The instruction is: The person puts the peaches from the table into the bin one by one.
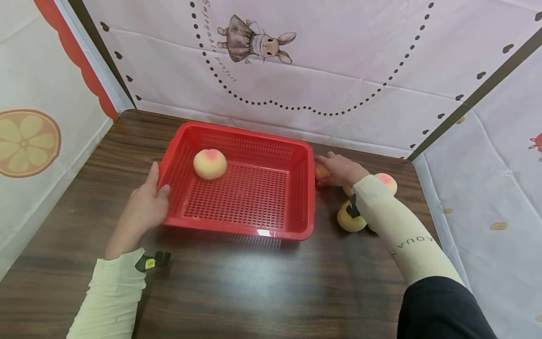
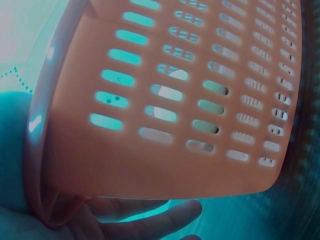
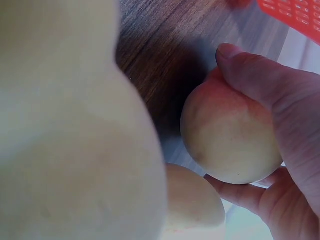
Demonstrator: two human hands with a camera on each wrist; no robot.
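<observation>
A red plastic basket (image 1: 239, 200) with slotted walls stands on the table, one peach (image 1: 210, 164) lying inside near its left end. My left hand (image 1: 146, 202) grips the basket's left edge, thumb at the rim. In the left wrist view, fingers (image 2: 155, 222) extend beyond the basket's wall. Just past the basket's right side, my right hand (image 1: 342, 170) holds a peach (image 3: 227, 132) between thumb and fingers. More peaches sit under and beside the right forearm, among them a yellow one (image 1: 349, 219) and a pink-topped one (image 1: 387, 181).
The dark wood table (image 1: 254, 292) is bounded by printed cloth walls at the back (image 1: 322, 56), left and right. In the right wrist view, a large blurred peach (image 3: 75, 130) fills the left side, with another peach (image 3: 192, 197) close to the held one.
</observation>
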